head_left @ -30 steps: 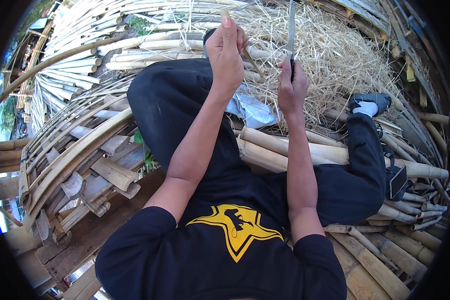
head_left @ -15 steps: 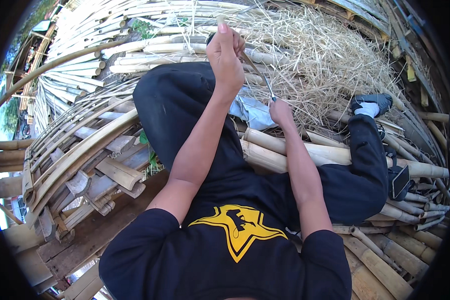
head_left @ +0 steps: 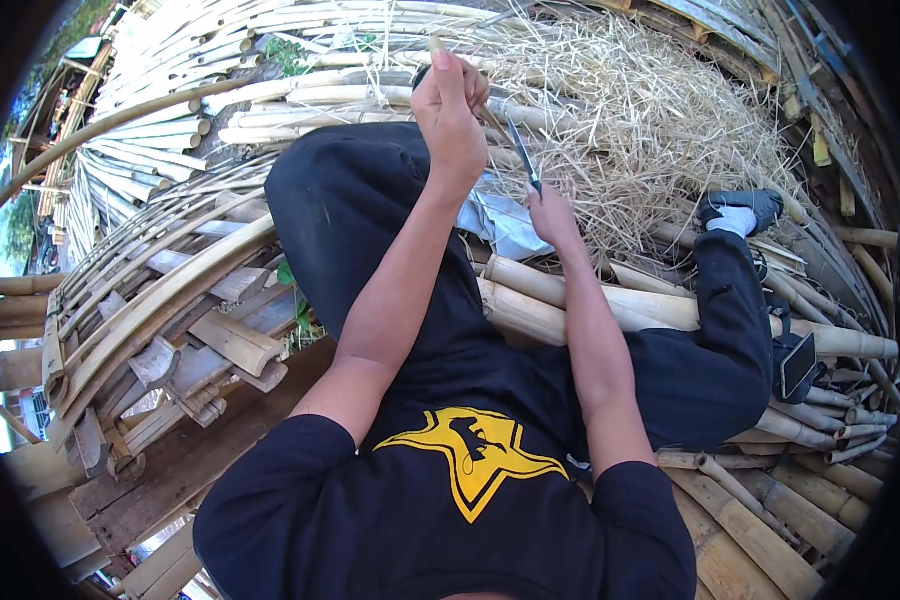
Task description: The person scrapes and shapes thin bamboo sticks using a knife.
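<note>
My left hand (head_left: 452, 115), raised beyond my bent left knee, has its fingers curled closed around a thin brownish strip (head_left: 492, 121) that looks like split bamboo. Only a short piece of the strip shows beside the fingers; the rest is hidden by the hand. Lower and to the right, my right hand (head_left: 553, 216) grips a knife (head_left: 523, 158) by its dark handle. Its narrow blade points up and slightly left, close to the strip; whether they touch I cannot tell. Under the right hand lies a pale blue-grey sheet or cloth (head_left: 510, 228).
Pale shavings (head_left: 640, 130) are heaped ahead on the right. Bamboo poles (head_left: 540, 305) lie beneath my legs, and split bamboo pieces (head_left: 235, 342) are stacked at left. A long curved bamboo length (head_left: 120, 122) arches across the upper left. A phone-like device (head_left: 798, 365) sits by my right knee.
My right hand has shifted slightly up and left with the knife, and the blade now stands more clearly apart in view. The left hand has hardly moved.
</note>
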`<state>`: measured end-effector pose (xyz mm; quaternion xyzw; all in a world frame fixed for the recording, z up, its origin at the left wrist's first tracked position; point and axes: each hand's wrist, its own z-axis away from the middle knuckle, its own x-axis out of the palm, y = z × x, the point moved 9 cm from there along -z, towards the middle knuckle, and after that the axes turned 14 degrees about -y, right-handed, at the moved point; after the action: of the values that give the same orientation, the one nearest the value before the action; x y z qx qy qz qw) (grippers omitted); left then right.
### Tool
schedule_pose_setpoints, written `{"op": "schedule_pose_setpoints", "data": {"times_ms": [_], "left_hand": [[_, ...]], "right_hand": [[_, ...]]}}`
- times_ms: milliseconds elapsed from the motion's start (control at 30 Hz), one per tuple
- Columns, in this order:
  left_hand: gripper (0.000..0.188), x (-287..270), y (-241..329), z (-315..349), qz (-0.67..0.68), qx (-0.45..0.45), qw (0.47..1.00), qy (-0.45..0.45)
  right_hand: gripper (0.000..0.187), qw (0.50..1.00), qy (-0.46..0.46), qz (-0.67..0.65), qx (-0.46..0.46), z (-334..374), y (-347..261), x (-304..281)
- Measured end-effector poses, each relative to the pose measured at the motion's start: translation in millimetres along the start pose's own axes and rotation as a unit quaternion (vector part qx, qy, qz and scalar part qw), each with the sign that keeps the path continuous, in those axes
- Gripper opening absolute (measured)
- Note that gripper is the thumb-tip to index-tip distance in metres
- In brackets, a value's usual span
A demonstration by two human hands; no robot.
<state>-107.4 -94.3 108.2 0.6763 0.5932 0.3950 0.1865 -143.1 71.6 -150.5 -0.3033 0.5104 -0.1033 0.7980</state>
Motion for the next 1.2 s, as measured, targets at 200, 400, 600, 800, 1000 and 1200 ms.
{"op": "schedule_pose_setpoints", "data": {"times_ms": [200,400,600,800,1000,1200], "left_hand": [[0.045,-8.0,2.6,0.1,-0.013,0.008,1.0,0.013],[0.045,-4.6,-13.6,8.6,-0.043,-0.007,0.999,0.013],[0.044,4.6,-6.1,8.9,-0.04,-0.006,0.999,0.012],[0.043,-4.9,12.0,7.5,-0.03,0.036,0.998,0.041],[0.043,1.9,3.0,8.3,-0.045,0.025,0.999,0.012],[0.043,-2.2,9.1,6.7,-0.048,0.041,0.997,0.051]], "right_hand": [[0.038,0.971,0.113,-0.181,-0.106,39.9,-83.8,-89.8],[0.039,1.0,-0.02,0.003,0.023,5.1,-10.7,0.2],[0.039,0.972,0.106,-0.206,-0.031,13.4,-30.3,-55.3],[0.035,0.954,0.132,-0.245,-0.113,40.8,-79.6,-101.4],[0.034,0.942,0.142,-0.271,-0.138,53.8,-93.9,-115.5],[0.027,0.964,0.118,-0.154,-0.183,37.3,-83.1,-62.6]]}}
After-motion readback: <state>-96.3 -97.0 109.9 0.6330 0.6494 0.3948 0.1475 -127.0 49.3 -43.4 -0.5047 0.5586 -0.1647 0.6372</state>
